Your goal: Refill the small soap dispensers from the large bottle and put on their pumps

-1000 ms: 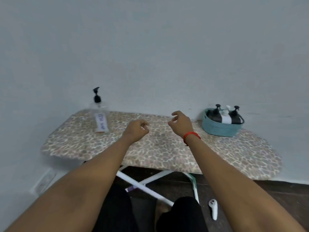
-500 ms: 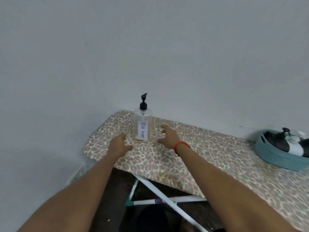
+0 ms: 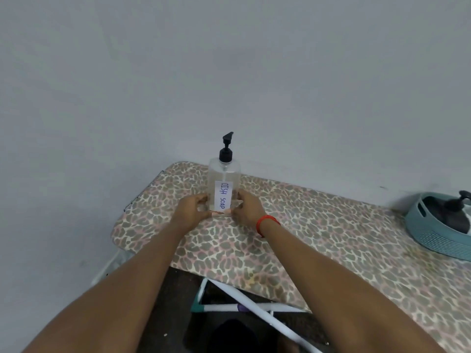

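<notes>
The left hand (image 3: 193,209) curls its fingers round the lower left side of the bottle (image 3: 224,179), which stands upright between both hands on the board (image 3: 318,225), pump on. The right hand (image 3: 246,209) clasps its lower right side, equally near. The basket (image 3: 433,240) of dispensers (image 3: 456,212) lies well right of the right hand, so the bottle likely travels that way.

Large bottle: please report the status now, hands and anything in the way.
Left hand and right hand both grip the large bottle low at its sides. Upright on ironing board, pump on. Basket with small dispensers far right, apart.
</notes>
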